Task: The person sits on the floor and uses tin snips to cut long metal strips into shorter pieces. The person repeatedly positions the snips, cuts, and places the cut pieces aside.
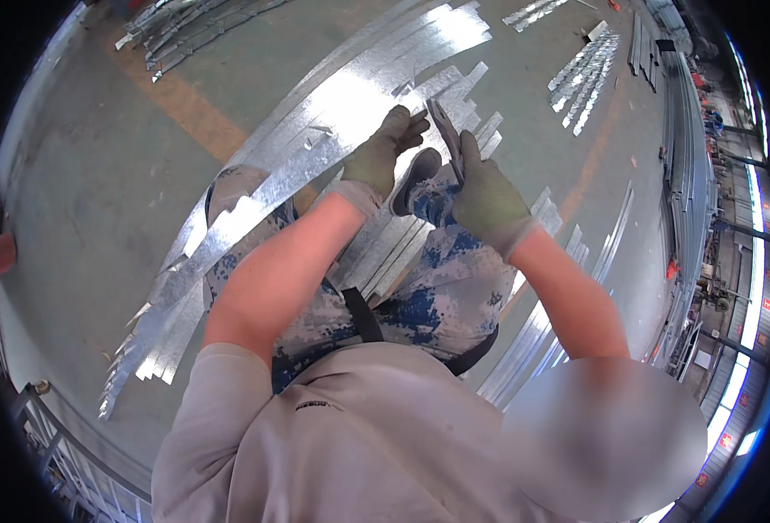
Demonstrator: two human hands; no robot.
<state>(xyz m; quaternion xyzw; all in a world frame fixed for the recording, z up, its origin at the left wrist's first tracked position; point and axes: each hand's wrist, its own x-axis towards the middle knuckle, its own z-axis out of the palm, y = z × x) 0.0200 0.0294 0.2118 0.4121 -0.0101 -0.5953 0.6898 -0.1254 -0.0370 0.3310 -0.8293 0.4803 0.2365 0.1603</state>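
My left hand (383,155), in an olive-green glove, is over a wide spread of long shiny metal strips (315,113). Its fingers are apart and nothing shows between them. In my right hand (489,196), gloved the same, is a dark, flat, elongated tool (445,135), held tilted with its far end up near the strips; its exact kind is unclear. A small bent metal piece (404,89) lies on the strips just beyond my left fingertips. The strips run slantwise across, past my left knee and beside my dark shoe (418,174).
More metal strips (533,336) lie on the floor to my right, with another bundle (585,78) at the far right. Metal pieces (202,35) lie at the far left. Long stacked profiles (690,174) line the right side. A metal railing (71,453) stands at lower left.
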